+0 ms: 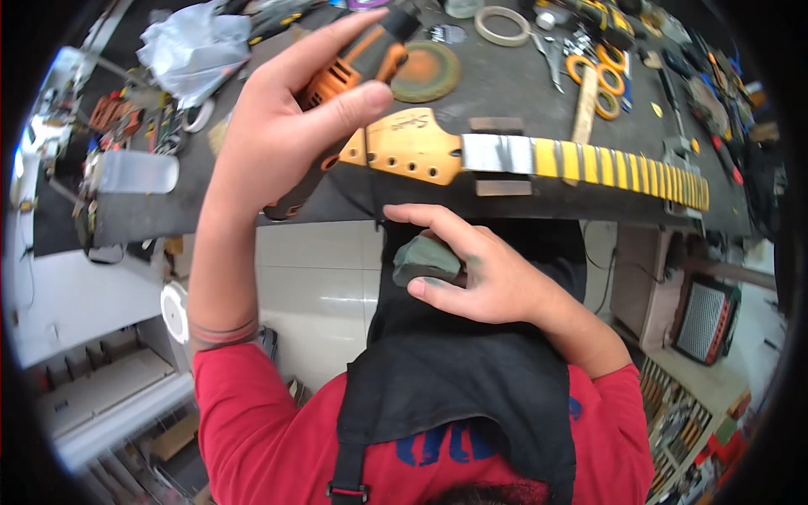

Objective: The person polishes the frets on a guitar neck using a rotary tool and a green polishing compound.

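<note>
My left hand (290,126) is wrapped round an orange and black handheld power tool (345,76), held slantwise over the bench with its black end up and away from me. Between the thumb and fingers of my right hand (488,273) is a dark green block (427,259), in front of my black apron. Beyond both hands lies an electric guitar neck (497,156). Its bare wood headstock (412,150) is close to the power tool, and yellow tape strips (606,165) run between the frets. A dark cord hangs by the headstock.
Dark supports (498,183) sit under the neck. Behind it are a round disc with an orange centre (427,71), a tape roll (502,25), orange tape rings (608,80) and a wooden stick (584,105). A plastic bag (195,46) and a clear container (137,172) stand at left.
</note>
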### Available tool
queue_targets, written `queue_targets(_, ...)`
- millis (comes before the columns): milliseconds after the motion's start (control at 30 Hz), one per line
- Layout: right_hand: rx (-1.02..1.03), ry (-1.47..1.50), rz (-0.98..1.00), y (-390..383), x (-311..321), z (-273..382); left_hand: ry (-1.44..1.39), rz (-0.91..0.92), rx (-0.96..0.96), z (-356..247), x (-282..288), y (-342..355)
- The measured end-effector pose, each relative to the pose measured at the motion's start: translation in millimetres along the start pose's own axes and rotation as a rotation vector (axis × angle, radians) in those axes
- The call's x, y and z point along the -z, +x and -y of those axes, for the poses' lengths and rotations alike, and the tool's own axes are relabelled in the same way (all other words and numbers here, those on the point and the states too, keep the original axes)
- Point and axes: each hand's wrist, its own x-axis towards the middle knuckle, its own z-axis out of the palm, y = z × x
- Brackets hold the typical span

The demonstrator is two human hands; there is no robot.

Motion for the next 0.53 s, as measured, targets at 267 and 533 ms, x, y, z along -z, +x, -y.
queue_targets(267,0.027,-0.122,0.279,60,-22,52,-0.514,-0.388,0.128,21,38,-57)
queue_targets(533,0.383,-0.963,0.318,26,-20,173,-0.586,-0.654,0.31,73,80,-116)
